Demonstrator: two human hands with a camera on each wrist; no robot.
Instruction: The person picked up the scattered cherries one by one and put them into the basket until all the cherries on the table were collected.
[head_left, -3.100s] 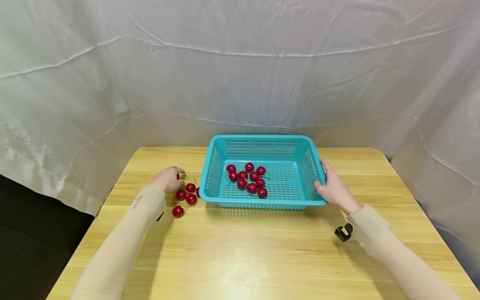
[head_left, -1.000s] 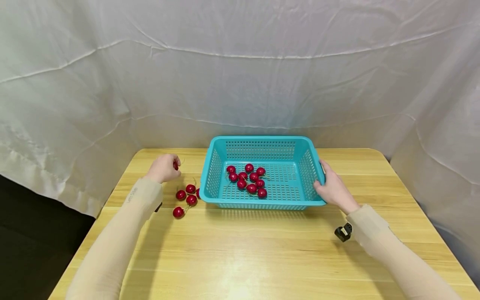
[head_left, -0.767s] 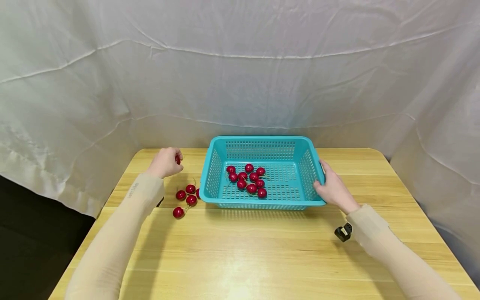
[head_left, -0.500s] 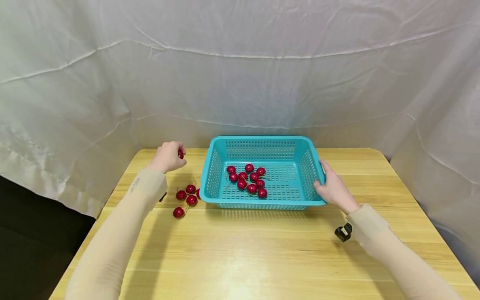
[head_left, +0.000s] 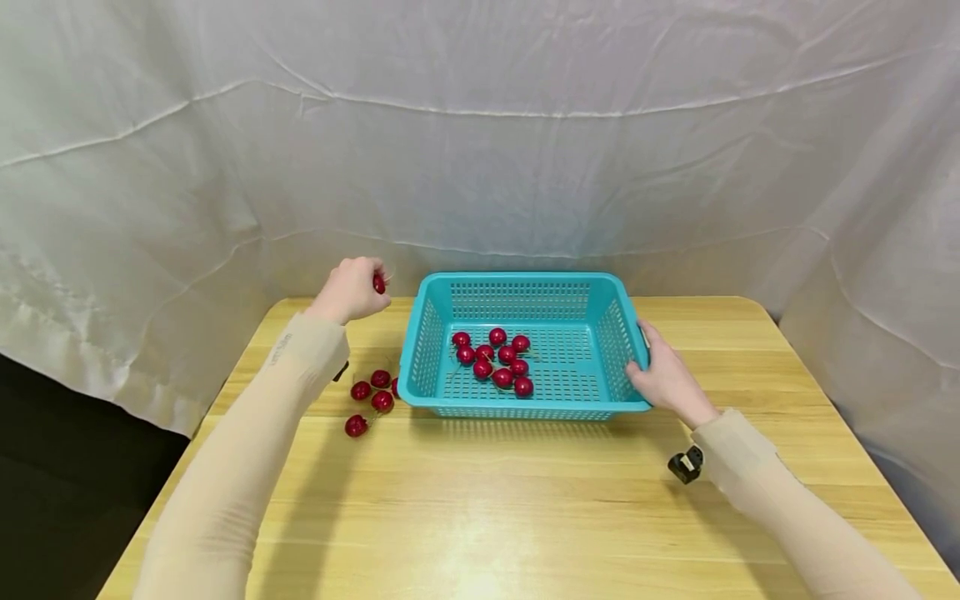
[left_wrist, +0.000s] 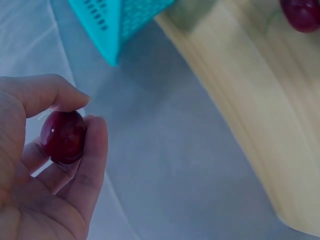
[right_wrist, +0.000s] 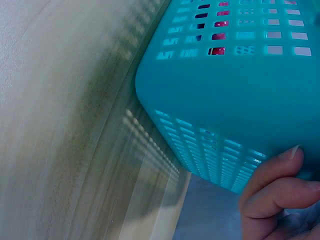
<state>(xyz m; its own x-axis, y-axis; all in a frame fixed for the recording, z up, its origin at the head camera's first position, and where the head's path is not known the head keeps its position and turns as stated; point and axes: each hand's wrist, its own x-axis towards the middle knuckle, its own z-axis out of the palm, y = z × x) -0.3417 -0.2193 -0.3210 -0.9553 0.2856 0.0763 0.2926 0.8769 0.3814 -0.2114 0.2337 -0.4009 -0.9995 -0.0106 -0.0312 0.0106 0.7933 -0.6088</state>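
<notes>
Raised above the table's back left, my left hand [head_left: 354, 288] pinches a dark red cherry [left_wrist: 63, 137] between thumb and fingers. It is just left of the turquoise basket [head_left: 525, 411], whose sides are perforated. Several cherries [head_left: 502, 377] with thin stems lie on the basket floor, toward its left half. My right hand [head_left: 669, 379] grips the basket's right end at the rim, thumb on the inner side. In the right wrist view, curled fingers [right_wrist: 275, 195] show against the outside of the basket wall.
A loose group of cherries [head_left: 382, 402] lies on the wooden table [head_left: 480, 500], left of the basket; one is partly hidden by the basket's left edge. A pale grey cloth [head_left: 480, 167] hangs behind and on both sides.
My left hand picked up a cherry from the table, then lifted it up and toward the back right. The right hand has stayed on the basket, which has barely moved.
</notes>
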